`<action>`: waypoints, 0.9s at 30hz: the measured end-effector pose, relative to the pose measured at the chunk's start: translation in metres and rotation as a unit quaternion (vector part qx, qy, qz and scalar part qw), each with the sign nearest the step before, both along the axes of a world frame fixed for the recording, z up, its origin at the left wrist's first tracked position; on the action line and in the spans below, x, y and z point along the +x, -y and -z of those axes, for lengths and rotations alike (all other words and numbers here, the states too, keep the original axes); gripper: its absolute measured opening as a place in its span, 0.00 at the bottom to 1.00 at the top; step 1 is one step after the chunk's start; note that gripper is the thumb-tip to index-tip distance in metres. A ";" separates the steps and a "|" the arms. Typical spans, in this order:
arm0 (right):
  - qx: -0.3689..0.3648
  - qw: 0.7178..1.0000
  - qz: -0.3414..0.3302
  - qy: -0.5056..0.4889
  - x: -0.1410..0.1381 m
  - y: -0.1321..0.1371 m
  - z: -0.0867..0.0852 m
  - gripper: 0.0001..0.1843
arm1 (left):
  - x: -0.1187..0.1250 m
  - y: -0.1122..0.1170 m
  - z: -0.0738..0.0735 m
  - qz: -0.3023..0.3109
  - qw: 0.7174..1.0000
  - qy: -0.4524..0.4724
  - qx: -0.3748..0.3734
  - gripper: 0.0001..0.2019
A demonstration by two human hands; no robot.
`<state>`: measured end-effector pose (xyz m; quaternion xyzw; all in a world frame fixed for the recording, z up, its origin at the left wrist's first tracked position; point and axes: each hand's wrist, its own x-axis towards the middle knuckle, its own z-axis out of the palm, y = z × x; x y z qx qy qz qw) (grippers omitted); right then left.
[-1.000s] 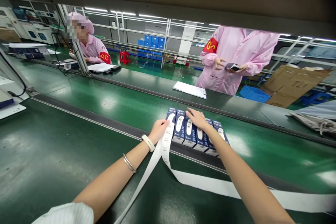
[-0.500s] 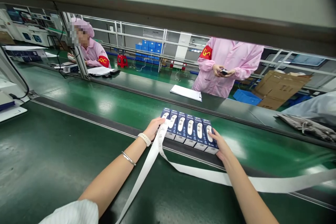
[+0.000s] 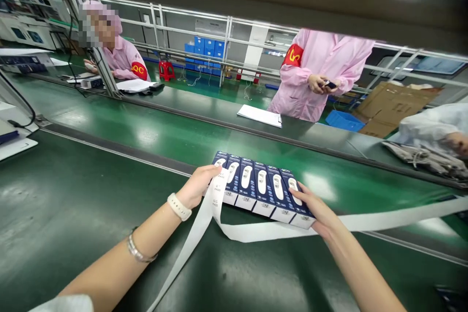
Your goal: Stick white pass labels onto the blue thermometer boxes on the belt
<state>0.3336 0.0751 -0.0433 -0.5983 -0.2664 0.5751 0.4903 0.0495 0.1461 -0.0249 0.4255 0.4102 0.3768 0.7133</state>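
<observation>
A row of several dark blue product boxes (image 3: 260, 186) lies side by side on the green conveyor belt (image 3: 109, 131). My left hand (image 3: 197, 186) presses against the row's left end and pinches a long white label strip (image 3: 204, 214) that loops down over the belt. At the row's right end my right hand (image 3: 315, 208) cups the last box, fingers pressed to its side. Both hands squeeze the row between them.
Across the belt a person in a pink coat (image 3: 321, 73) stands holding a phone, with a white clipboard (image 3: 260, 116) in front. Another person in pink (image 3: 120, 56) sits at the far left. Cardboard boxes (image 3: 391, 105) and a blue bin (image 3: 341, 119) stand at the right.
My right hand left the top of the boxes and went to the row's right end. Both hands have since drawn the row toward me, off the belt's dark seam.
</observation>
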 end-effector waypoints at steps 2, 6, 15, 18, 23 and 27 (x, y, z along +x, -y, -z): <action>-0.011 1.000 0.019 0.006 -0.010 0.023 -0.003 0.30 | -0.008 0.023 -0.002 -0.003 1.000 -0.006 0.003 0.13; -0.017 0.999 0.043 0.025 -0.025 0.059 -0.011 0.32 | -0.019 0.060 -0.010 0.002 1.000 0.000 0.005 0.12; -0.088 0.992 0.084 0.024 -0.055 0.129 -0.012 0.41 | -0.046 0.129 -0.013 0.002 0.999 -0.013 -0.039 0.16; -0.108 0.989 0.090 0.050 -0.069 0.148 -0.008 0.42 | -0.058 0.147 -0.008 -0.021 0.998 -0.022 -0.058 0.17; -0.103 0.986 0.091 0.094 -0.082 0.163 0.001 0.46 | -0.073 0.162 -0.001 -0.045 0.996 -0.018 -0.077 0.17; -0.102 0.981 0.079 0.146 -0.082 0.167 0.014 0.48 | -0.080 0.169 0.006 -0.051 0.997 -0.037 -0.051 0.14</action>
